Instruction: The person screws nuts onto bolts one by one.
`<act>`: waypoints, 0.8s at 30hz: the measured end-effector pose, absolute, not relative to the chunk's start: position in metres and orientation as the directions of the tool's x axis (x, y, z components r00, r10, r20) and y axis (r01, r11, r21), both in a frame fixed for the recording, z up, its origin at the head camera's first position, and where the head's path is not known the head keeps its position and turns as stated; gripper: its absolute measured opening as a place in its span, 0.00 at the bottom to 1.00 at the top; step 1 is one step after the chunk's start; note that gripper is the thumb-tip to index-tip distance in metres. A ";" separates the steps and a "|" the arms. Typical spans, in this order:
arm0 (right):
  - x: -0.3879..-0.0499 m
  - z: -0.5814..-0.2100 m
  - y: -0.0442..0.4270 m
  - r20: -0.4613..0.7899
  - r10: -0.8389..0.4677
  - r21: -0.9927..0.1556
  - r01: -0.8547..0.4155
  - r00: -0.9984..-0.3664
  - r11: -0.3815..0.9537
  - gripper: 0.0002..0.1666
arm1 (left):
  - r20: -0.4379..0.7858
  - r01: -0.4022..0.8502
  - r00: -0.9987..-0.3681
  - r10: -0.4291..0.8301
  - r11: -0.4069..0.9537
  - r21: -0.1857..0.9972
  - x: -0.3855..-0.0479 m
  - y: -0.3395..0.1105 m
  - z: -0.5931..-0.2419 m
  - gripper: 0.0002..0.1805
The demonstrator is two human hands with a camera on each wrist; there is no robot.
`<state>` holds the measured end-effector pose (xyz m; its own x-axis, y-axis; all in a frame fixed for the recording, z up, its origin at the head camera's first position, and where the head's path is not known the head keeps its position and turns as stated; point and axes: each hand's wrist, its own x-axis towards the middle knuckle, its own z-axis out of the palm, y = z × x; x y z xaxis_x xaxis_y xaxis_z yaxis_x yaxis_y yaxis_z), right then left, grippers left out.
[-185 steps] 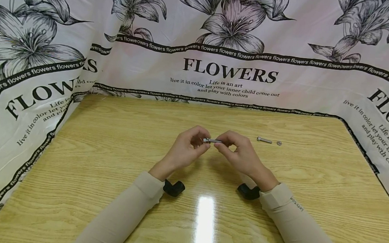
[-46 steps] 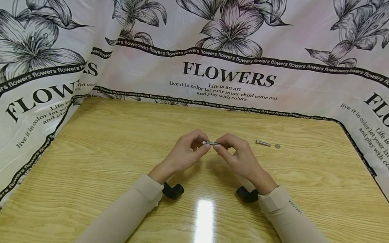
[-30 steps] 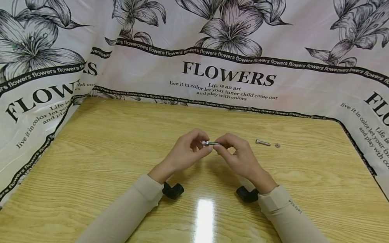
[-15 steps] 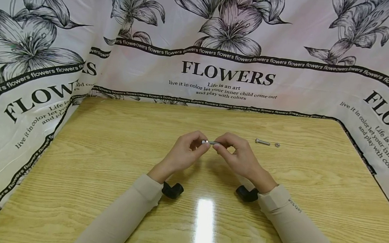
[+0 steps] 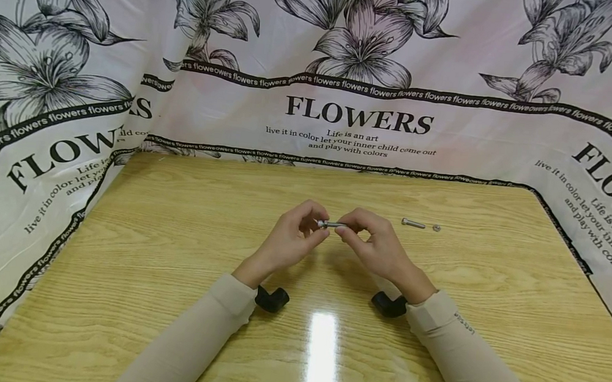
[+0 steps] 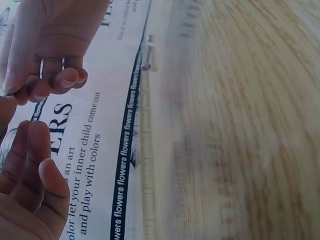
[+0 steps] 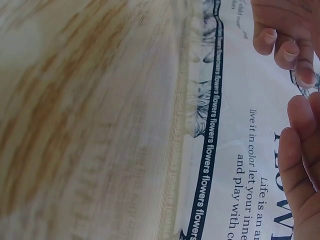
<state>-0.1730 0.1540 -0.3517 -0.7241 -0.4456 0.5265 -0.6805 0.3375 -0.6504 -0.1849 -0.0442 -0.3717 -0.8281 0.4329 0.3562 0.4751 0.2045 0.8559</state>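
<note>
In the head view a silvery bolt (image 5: 336, 224) is held level above the table between both hands. My right hand (image 5: 375, 241) pinches its threaded end between thumb and forefinger. A small nut (image 5: 326, 224) sits on the bolt close to the head, at the left. My left hand (image 5: 287, 238) has its thumb and forefinger curled round the nut; whether both tips touch it is too small to tell. In the wrist views, the left hand's fingers (image 6: 37, 145) and the right hand's fingers (image 7: 286, 50) show, while the bolt is mostly out of frame.
A second bolt (image 5: 413, 223) lies on the wooden table (image 5: 166, 263) beyond the right hand, with a loose nut (image 5: 436, 227) just to its right. Black curved pieces (image 5: 272, 300) protrude at both wrists. A flower-printed cloth (image 5: 356, 128) hangs round the back and sides.
The left thumb and forefinger have parted slightly at the nut since half a second ago, the forefinger lifting. The right hand keeps its pinch. The bolt and nut on the table stay put.
</note>
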 end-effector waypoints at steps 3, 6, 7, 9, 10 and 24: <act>-0.173 -0.352 0.154 0.528 -0.446 -0.650 -0.682 -0.723 0.335 0.06 | 0.345 0.465 -0.836 0.427 0.215 0.859 -0.190 -0.045 -0.381 0.07; -0.173 -0.352 0.154 0.531 -0.450 -0.645 -0.687 -0.718 0.334 0.07 | 0.321 0.445 -0.847 0.424 0.232 0.865 -0.192 -0.045 -0.385 0.07; -0.173 -0.352 0.154 0.532 -0.451 -0.644 -0.689 -0.716 0.333 0.07 | 0.315 0.440 -0.849 0.425 0.236 0.867 -0.193 -0.046 -0.385 0.07; -0.174 -0.352 0.154 0.534 -0.454 -0.644 -0.691 -0.713 0.328 0.07 | 0.309 0.434 -0.849 0.428 0.232 0.871 -0.193 -0.046 -0.386 0.08; -0.174 -0.353 0.154 0.534 -0.455 -0.643 -0.692 -0.712 0.328 0.07 | 0.307 0.432 -0.849 0.430 0.229 0.872 -0.193 -0.046 -0.386 0.08; -0.173 -0.352 0.153 0.538 -0.450 -0.643 -0.692 -0.713 0.328 0.07 | 0.402 0.516 -0.808 0.430 0.187 0.836 -0.191 -0.045 -0.381 0.09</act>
<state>-0.1731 0.1534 -0.3522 -0.7128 -0.4500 0.5380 -0.6923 0.3278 -0.6429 -0.1907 -0.0449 -0.3811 -0.8083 0.4297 0.4025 0.5157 0.1870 0.8361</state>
